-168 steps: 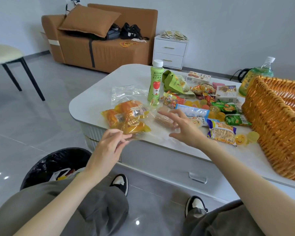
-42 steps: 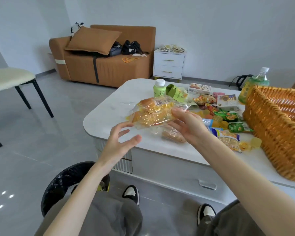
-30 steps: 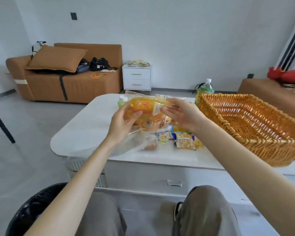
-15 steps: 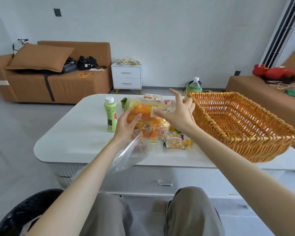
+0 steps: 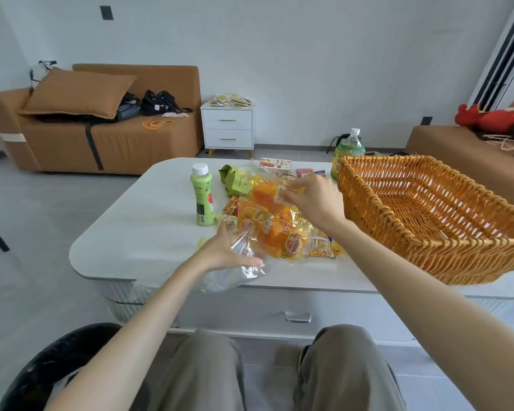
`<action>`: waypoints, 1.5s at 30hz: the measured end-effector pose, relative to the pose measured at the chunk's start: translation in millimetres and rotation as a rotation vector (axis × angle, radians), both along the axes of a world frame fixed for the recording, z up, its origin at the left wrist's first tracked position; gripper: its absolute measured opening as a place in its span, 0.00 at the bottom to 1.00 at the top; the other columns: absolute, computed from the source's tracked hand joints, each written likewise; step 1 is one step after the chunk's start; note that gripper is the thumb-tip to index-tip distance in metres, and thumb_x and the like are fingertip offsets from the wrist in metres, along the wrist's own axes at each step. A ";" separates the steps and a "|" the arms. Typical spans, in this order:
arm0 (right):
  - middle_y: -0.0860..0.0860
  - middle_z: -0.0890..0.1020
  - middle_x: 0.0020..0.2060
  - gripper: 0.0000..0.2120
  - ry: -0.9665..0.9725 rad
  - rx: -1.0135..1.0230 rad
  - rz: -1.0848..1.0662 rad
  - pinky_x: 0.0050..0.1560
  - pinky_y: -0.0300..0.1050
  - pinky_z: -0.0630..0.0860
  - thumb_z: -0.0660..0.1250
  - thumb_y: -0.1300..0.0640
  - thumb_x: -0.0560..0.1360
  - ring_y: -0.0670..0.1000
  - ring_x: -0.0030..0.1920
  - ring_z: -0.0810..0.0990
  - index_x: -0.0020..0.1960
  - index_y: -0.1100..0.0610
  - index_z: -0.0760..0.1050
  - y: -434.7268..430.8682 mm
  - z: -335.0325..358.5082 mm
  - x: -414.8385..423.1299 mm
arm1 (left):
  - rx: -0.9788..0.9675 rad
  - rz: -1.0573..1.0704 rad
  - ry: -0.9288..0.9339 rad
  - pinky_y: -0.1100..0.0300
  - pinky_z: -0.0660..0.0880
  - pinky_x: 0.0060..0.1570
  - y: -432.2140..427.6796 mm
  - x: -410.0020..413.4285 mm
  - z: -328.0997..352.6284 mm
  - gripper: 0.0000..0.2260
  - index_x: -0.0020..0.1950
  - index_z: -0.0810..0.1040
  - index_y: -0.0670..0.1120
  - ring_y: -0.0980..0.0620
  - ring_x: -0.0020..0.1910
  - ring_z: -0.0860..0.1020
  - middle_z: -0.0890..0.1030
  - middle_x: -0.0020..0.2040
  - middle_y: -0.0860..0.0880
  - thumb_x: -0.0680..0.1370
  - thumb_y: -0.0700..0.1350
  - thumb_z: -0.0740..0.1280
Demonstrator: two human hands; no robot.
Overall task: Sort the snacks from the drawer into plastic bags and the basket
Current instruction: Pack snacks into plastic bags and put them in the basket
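Observation:
A clear plastic bag filled with orange snack packets (image 5: 269, 229) hangs tilted just above the white table (image 5: 149, 232), left of the wicker basket (image 5: 457, 264). My right hand (image 5: 313, 198) pinches the bag's upper end beside the basket's near-left corner. My left hand (image 5: 224, 250) grips the bag's loose, empty lower end near the table's front edge. The basket's inside looks bare. More loose snack packets (image 5: 318, 247) lie on the table under and behind the bag, partly hidden by it.
A green drink bottle (image 5: 203, 198) stands left of the bag, with a green pouch (image 5: 235, 180) and a snack box (image 5: 275, 164) behind. A large bottle (image 5: 349, 148) stands behind the basket. The drawer front (image 5: 297, 317) is shut. A black bin (image 5: 57, 366) sits at the lower left.
The bag has come down toward the table. My left hand slid from the packets to the bag's empty lower end. My right hand dropped with the top end.

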State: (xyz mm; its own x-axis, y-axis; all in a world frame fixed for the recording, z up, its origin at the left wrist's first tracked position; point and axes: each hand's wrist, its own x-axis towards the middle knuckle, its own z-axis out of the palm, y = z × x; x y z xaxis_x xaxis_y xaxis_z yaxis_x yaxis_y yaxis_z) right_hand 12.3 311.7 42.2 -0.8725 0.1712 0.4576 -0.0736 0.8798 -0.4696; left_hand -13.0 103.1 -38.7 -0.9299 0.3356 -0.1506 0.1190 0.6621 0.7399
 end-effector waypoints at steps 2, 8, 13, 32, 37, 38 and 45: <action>0.49 0.84 0.53 0.14 0.001 -0.016 0.001 0.47 0.48 0.78 0.69 0.45 0.75 0.52 0.51 0.82 0.55 0.52 0.83 -1.6 0.1 -0.8 | -0.193 0.028 0.119 0.51 0.72 0.60 -8.5 1.3 -14.9 0.38 0.73 0.64 0.47 0.49 0.60 0.76 0.77 0.61 0.49 0.68 0.60 0.73; 0.53 0.86 0.46 0.10 0.040 -0.021 -0.081 0.51 0.49 0.77 0.68 0.49 0.75 0.55 0.45 0.82 0.51 0.52 0.84 -1.6 -3.9 4.1 | -0.080 0.043 0.134 0.45 0.78 0.50 -25.5 -4.3 -18.3 0.08 0.49 0.78 0.44 0.48 0.41 0.84 0.84 0.47 0.45 0.78 0.48 0.65; 0.49 0.86 0.49 0.11 0.037 -0.172 -0.228 0.37 0.41 0.72 0.67 0.48 0.76 0.51 0.39 0.81 0.52 0.52 0.84 25.2 6.6 7.9 | 0.179 0.210 0.112 0.47 0.80 0.49 -48.3 -3.2 -7.1 0.07 0.53 0.82 0.44 0.48 0.40 0.85 0.85 0.44 0.49 0.77 0.43 0.68; 0.54 0.85 0.38 0.10 0.122 -0.064 -0.078 0.41 0.48 0.78 0.67 0.51 0.75 0.56 0.39 0.81 0.44 0.56 0.83 -52.7 16.5 -9.8 | 0.785 1.035 0.119 0.65 0.75 0.27 -139.5 -17.0 -6.7 0.19 0.63 0.67 0.45 0.57 0.20 0.75 0.79 0.54 0.45 0.76 0.45 0.70; 0.51 0.84 0.49 0.09 0.206 0.108 -0.056 0.56 0.52 0.67 0.65 0.52 0.77 0.57 0.52 0.78 0.49 0.55 0.83 -65.7 4.6 -31.1 | 0.747 1.174 0.219 0.47 0.73 0.60 -143.0 -44.9 -40.4 0.35 0.78 0.49 0.45 0.40 0.57 0.77 0.68 0.69 0.38 0.78 0.39 0.66; 0.51 0.84 0.50 0.10 0.217 0.130 -0.052 0.56 0.53 0.67 0.65 0.52 0.78 0.57 0.53 0.78 0.50 0.55 0.83 -66.6 3.1 -35.3 | 0.679 1.173 0.236 0.47 0.69 0.64 -141.6 -50.3 -44.3 0.37 0.78 0.46 0.46 0.39 0.64 0.72 0.60 0.73 0.37 0.78 0.37 0.66; 0.51 0.84 0.49 0.11 0.224 0.164 -0.039 0.56 0.53 0.68 0.65 0.51 0.78 0.57 0.51 0.79 0.50 0.55 0.83 -64.9 -3.8 -53.2 | -0.356 0.506 0.423 0.34 0.47 0.71 -116.9 -52.5 -69.0 0.18 0.69 0.71 0.53 0.41 0.76 0.53 0.61 0.76 0.47 0.79 0.49 0.62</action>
State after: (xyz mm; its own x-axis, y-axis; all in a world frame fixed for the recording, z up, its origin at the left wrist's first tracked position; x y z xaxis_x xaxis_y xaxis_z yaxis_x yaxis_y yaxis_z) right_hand -40.8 246.7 38.4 -0.7409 0.1101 0.6625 -0.1243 0.9469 -0.2965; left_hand -65.4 -13.9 -107.6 -0.9603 -0.1512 0.2343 -0.0372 0.9021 0.4299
